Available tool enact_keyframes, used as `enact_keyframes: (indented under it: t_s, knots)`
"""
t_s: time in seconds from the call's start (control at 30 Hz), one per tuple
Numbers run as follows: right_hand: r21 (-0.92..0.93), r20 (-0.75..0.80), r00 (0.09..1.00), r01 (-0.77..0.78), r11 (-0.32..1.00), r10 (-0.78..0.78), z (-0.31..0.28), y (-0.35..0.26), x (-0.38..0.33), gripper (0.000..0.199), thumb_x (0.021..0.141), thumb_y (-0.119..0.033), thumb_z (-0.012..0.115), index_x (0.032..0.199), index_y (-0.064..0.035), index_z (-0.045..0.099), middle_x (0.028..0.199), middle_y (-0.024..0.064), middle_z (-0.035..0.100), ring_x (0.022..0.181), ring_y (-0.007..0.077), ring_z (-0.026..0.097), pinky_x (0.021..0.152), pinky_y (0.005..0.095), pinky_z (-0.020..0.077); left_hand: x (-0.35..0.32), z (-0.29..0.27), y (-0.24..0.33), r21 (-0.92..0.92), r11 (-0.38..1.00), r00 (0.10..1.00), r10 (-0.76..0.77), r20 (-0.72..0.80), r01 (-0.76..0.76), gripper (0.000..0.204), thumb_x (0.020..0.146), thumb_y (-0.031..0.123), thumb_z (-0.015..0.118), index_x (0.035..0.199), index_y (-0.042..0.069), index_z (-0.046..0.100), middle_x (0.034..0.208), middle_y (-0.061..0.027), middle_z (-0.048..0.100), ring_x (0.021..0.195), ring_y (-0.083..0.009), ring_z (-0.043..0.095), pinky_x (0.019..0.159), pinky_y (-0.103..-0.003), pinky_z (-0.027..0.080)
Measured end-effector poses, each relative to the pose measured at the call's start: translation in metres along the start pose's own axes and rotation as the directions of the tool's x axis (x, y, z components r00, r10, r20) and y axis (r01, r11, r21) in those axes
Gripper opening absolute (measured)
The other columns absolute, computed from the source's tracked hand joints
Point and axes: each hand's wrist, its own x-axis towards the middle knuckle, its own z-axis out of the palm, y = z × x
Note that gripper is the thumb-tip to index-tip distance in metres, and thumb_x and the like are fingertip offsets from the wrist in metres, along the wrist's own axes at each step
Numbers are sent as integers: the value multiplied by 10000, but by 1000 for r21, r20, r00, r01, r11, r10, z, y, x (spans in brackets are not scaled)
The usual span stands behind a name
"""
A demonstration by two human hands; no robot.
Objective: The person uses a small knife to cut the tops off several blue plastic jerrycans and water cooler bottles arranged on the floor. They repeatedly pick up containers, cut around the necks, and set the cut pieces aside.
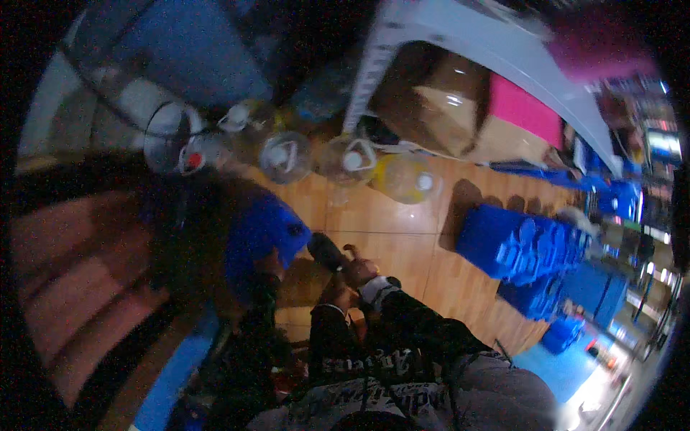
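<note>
Frame centre: right hand (359,271) wraps its fingers around a dark cylindrical object (327,251), held over the wooden floor (402,237). Left hand (334,291) sits just below it (mostly hidden, grip can't tell). Blue cloth (259,233) left of the object. Clear jugs (287,154) line the upper middle; blue crates (517,248) right.

One head-worn fisheye view looks steeply down, close over the person's forearms, onto the wooden floor (402,237) (edges bend).
</note>
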Motion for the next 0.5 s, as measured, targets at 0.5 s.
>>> enact_keyframes:
  t_s: [0.5]
  knots:
    - [-32,-271,659,-735,678,702,-4,209,-329,212,842,-233,453,974,-164,604,978,120,624,884,299,629,729,442,484,-250,115,436,-455,718,437,687,580,-526,842,731,169,666,1416,99,183,1198,-249,484,1091,-362,487,912,-420,403]
